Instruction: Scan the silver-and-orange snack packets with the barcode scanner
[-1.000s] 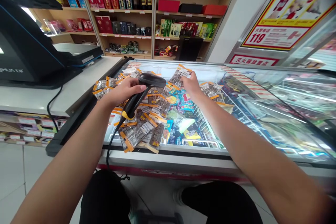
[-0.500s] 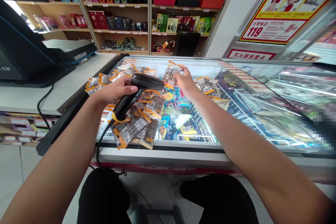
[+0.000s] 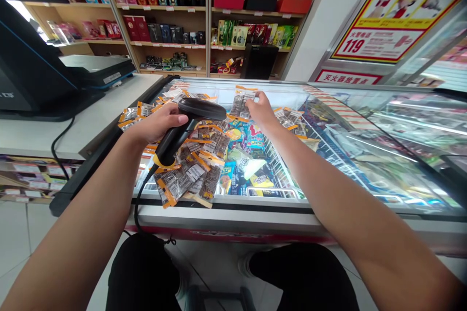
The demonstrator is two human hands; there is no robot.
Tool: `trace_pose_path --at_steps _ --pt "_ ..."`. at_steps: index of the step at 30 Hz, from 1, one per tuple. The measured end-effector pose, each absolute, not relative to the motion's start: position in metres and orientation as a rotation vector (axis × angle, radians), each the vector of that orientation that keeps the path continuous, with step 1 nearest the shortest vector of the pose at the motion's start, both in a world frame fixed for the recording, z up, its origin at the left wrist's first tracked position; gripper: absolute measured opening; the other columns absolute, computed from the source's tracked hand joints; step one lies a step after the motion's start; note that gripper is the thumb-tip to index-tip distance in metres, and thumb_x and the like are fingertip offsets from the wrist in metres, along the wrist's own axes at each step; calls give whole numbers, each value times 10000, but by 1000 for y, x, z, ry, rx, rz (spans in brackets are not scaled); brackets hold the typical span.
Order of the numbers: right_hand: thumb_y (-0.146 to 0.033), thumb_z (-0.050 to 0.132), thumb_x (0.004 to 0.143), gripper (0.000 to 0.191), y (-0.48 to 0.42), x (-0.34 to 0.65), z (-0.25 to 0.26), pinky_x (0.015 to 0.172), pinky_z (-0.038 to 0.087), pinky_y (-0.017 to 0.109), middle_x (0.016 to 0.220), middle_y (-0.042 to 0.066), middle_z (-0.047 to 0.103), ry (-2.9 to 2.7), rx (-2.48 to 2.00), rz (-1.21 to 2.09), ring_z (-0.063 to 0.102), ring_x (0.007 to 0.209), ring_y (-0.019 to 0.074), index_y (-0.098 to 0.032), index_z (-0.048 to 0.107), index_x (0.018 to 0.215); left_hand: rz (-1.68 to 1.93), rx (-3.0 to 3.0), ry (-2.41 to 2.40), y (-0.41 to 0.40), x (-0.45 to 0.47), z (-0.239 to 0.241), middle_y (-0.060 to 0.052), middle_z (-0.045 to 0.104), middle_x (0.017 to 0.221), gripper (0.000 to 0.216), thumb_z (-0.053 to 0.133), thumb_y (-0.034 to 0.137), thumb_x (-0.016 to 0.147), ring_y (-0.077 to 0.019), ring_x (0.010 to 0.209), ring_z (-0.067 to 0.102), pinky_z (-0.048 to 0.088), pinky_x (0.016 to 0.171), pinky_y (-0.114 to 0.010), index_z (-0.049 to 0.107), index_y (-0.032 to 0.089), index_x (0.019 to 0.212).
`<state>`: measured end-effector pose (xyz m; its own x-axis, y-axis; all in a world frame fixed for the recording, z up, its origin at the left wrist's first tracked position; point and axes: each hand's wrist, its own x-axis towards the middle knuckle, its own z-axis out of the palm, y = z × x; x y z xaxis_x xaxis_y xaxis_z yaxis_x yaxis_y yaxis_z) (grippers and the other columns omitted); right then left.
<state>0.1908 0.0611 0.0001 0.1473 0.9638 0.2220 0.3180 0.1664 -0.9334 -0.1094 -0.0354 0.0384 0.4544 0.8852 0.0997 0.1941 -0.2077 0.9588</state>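
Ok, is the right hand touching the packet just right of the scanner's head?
Touching. The head view shows the right hand gripping the packet at its right side, thumb over the printed face.

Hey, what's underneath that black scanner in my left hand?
Orange-edged packets lie heaped beneath the scanner. It and your left hand cover some of the heap, so what's there can't be seen.

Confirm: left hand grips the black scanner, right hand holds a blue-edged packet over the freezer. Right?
Not quite: the packet has orange edges, not blue; the head view shows it. The left hand does grip the black scanner, and the right hand holds the packet over the freezer.
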Motion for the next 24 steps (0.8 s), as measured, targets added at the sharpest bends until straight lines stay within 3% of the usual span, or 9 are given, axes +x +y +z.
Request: trace_pose_path --at_steps 4,7,9,10,12,14,16,21,24 --pt "-293 542 941 62 51 220 23 906 477 510 953 99 648 -1699 -1754 166 642 967 314 -237 547 964 928 1574 846 -37 -112 39 -45 695 744 498 741 566 712 -192 635 648 514 541 -283 629 168 989" --pt "-252 645 900 127 46 242 33 1030 278 734 1095 258 626 -1670 -1955 -21 528 1219 508 -171 553 868 963 1516 812 -40 -113 40 -38 685 745 516 745 551 726 -193 655 648 509 556 -282 607 171 1047" --pt "-242 747 849 198 44 245 36 1064 176 780 1214 315 578 -1646 -1957 -144 397 1333 577 -144 579 882 955 1535 821 -39 -112 40 -42 684 740 509 744 559 730 -184 641 640 504 550 -276 612 160 1017" --pt "-257 777 836 230 43 243 36 1081 193 763 1263 309 564 -1678 -1905 -205 373 1356 566 -137 603 927 942 1560 822 -38 -112 40 -50 690 740 511 742 570 733 -178 629 635 503 542 -271 620 148 994" --pt "-354 771 860 300 37 229 38 1065 353 660 1269 243 602 -1870 -1732 -135 473 1302 474 -152 647 1044 917 1611 815 -35 -112 38 -68 706 737 521 746 589 732 -171 608 633 504 519 -260 640 124 942" --pt "-511 716 889 381 27 209 40 940 501 526 1163 162 682 -2182 -1554 257 621 1117 364 -194 683 1099 902 1637 811 -31 -113 36 -77 718 730 516 754 591 723 -175 591 644 515 499 -259 659 116 899" --pt "-672 704 842 497 16 188 39 823 542 451 1107 117 717 -2455 -1443 669 675 990 314 -236 714 1080 895 1635 810 -27 -115 33 -67 720 720 478 754 569 716 -185 579 658 534 493 -270 672 127 878" --pt "-763 791 680 735 4 164 24 763 550 452 1173 112 705 -2628 -1433 687 676 965 334 -250 670 1193 869 1629 797 -25 -116 32 -60 718 716 428 726 532 720 -199 576 671 551 484 -280 692 142 892" --pt "-720 816 678 711 12 173 23 773 551 442 1232 116 684 -2585 -1444 715 666 1019 347 -255 675 1198 861 1623 805 -27 -114 34 -65 710 684 433 728 518 701 -204 570 672 550 480 -277 693 135 897"
